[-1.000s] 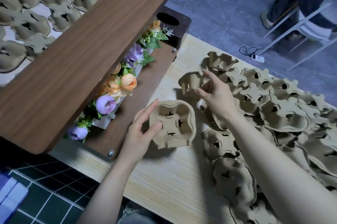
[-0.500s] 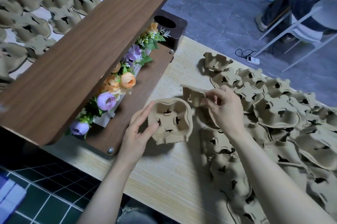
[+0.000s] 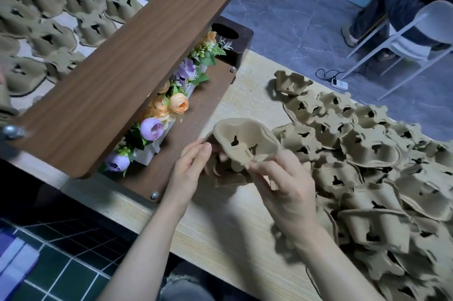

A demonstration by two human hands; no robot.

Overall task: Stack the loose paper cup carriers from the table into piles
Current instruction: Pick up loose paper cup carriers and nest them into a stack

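Carrier (image 3: 241, 142), pulp, pinched at its near rim by right hand (image 3: 285, 186), now brought from the loose heap (image 3: 367, 168) over a second carrier (image 3: 226, 175) gripped by left hand (image 3: 190, 168), beside the flower box (image 3: 157, 114) on the surface (image 3: 245, 234).

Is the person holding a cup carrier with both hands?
Yes, the left hand and right hand both grip the cup carrier above the table.
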